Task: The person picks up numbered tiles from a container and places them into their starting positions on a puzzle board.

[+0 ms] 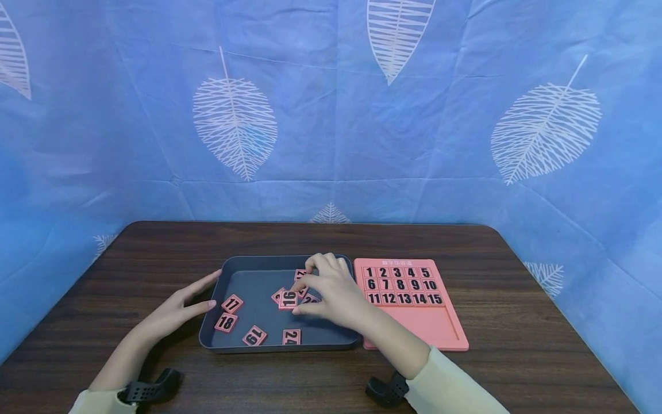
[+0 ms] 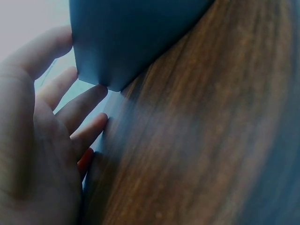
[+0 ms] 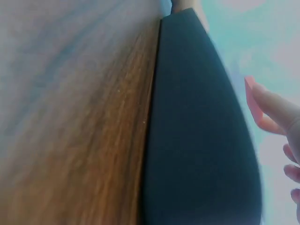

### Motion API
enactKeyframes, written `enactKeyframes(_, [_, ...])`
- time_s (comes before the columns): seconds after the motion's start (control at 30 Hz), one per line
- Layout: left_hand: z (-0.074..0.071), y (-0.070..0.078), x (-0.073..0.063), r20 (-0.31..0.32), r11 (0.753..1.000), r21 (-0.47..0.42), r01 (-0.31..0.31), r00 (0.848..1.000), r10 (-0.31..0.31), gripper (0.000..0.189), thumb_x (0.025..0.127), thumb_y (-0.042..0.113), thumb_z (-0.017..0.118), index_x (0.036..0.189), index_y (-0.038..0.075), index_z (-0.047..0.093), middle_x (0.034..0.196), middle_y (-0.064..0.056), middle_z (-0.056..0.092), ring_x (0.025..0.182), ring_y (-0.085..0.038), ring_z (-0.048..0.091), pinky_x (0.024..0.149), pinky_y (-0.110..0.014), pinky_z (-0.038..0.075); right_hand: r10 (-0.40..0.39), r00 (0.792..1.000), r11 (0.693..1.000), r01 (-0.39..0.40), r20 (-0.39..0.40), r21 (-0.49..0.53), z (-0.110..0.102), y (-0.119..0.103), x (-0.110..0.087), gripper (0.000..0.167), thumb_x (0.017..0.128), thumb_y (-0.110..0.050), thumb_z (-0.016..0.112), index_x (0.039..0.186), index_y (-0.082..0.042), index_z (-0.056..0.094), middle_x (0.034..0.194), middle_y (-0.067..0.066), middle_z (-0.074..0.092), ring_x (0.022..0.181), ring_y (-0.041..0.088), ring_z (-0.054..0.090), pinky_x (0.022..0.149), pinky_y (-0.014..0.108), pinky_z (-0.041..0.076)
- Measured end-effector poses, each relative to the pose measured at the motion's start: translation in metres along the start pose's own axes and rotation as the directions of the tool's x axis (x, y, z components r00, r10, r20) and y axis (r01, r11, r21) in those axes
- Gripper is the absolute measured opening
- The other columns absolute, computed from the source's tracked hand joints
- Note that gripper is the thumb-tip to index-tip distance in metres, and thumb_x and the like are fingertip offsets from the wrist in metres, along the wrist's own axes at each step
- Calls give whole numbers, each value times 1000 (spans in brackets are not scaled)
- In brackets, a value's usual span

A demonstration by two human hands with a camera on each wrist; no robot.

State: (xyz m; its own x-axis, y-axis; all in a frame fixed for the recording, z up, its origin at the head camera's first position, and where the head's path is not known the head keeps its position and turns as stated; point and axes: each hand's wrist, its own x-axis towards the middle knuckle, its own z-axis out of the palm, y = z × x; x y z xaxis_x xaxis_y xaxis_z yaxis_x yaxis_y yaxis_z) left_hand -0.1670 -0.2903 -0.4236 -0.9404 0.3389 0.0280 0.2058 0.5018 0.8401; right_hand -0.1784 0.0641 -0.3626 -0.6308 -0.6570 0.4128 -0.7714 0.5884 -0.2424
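At nine o'clock of the dark grey tray (image 1: 253, 286), the left hand (image 1: 178, 305) is held wide, thumb and fingers spread at the rim; in the left wrist view, fingertips are seen against the tray's outer wall, hidden from the head view. Inside, tile 17 (image 1: 232, 303) and tile 18 (image 1: 226, 322) are set near nine and eight o'clock, tile 19 (image 1: 254, 336) at seven, tile 24 (image 1: 292, 337) at six. Near the centre, tile 16 (image 1: 288, 300) is pinched by the right hand (image 1: 333, 290), above a loose cluster of tiles (image 1: 310, 298). In the right wrist view, a pink tile is shown edge-on between thumb and finger. At three o'clock, the upper rows of the pink number-puzzle board (image 1: 414, 328) are filled with tiles 1 to 15 (image 1: 400, 284). Everything is supported by a dark wood-grain tabletop (image 1: 517, 345), backed at twelve o'clock by blue, leaf-printed fabric (image 1: 331, 126).
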Motion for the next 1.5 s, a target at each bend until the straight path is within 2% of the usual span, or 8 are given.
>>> enactKeyframes(0.13, [0, 1, -1, 4, 1000, -17, -1, 1000, 1, 64, 98, 26, 57, 153, 16, 27, 154, -19, 23, 138, -48, 16, 97, -72, 21, 66, 991, 997, -71, -118, -34, -9, -1, -14, 27, 72, -43, 82, 89, -26, 71, 100, -4, 38, 92, 18, 33, 78, 39, 26])
enactKeyframes(0.27, [0, 1, -1, 1, 1000, -15, -3, 1000, 3, 64, 98, 26, 57, 153, 15, 27, 154, -19, 24, 138, -47, 16, 97, -72, 21, 128, 968, 989, -139, -214, -40, -14, -1, -28, 28, 69, -40, 86, 85, -24, 69, 100, -1, 41, 92, 22, 36, 77, 41, 28])
enactKeyframes(0.53, [0, 2, -1, -5, 1000, 3, 4, 1000, -4, 64, 98, 27, 57, 153, 14, 27, 154, -19, 23, 138, -48, 16, 96, -73, 20, 336, 895, 939, -343, -294, 31, -27, 0, -55, 27, 68, -38, 87, 83, -22, 71, 96, -3, 39, 88, 21, 34, 75, 39, 23])
enactKeyframes(0.83, [0, 3, -2, -1, 1000, -3, -1, 1000, 1, 64, 98, 27, 56, 153, 16, 26, 155, -18, 22, 138, -47, 15, 97, -73, 19, 394, 829, 908, -417, -398, 30, -31, 17, -85, 33, 60, -31, 92, 76, -17, 67, 96, 1, 44, 93, 23, 39, 78, 43, 25])
enactKeyframes(1.0, [1, 2, -2, -1, 1000, -2, -1, 1000, 1, 63, 98, 27, 56, 153, 16, 27, 155, -18, 23, 138, -47, 16, 97, -73, 20, 427, 807, 885, -466, -407, 4, -30, 24, -100, 33, 59, -30, 93, 72, -16, 66, 94, 3, 46, 93, 25, 41, 74, 42, 24])
enactKeyframes(1.17, [2, 1, -2, -1, 1000, -2, -2, 1000, 2, 64, 98, 27, 57, 153, 15, 27, 155, -18, 23, 139, -47, 16, 97, -72, 20, 494, 791, 846, -534, -361, -10, -30, 27, -111, 33, 60, -31, 91, 69, -16, 64, 96, 7, 47, 93, 27, 41, 71, 41, 25])
enactKeyframes(1.27, [2, 1, -3, -4, 1000, 2, -1, 1000, 1, 64, 98, 27, 57, 153, 15, 27, 155, -18, 23, 138, -47, 16, 97, -72, 20, 529, 786, 826, -564, -321, -19, -28, 29, -116, 34, 61, -32, 91, 68, -16, 62, 96, 8, 47, 92, 28, 41, 71, 41, 27])
enactKeyframes(1.5, [3, 0, -3, -7, 1000, 3, -2, 1000, 2, 64, 98, 27, 57, 153, 15, 27, 155, -18, 23, 138, -47, 16, 97, -72, 20, 559, 789, 810, -586, -256, -38, -20, 33, -121, 37, 62, -35, 90, 64, -18, 57, 92, 4, 47, 86, 26, 41, 71, 41, 28])
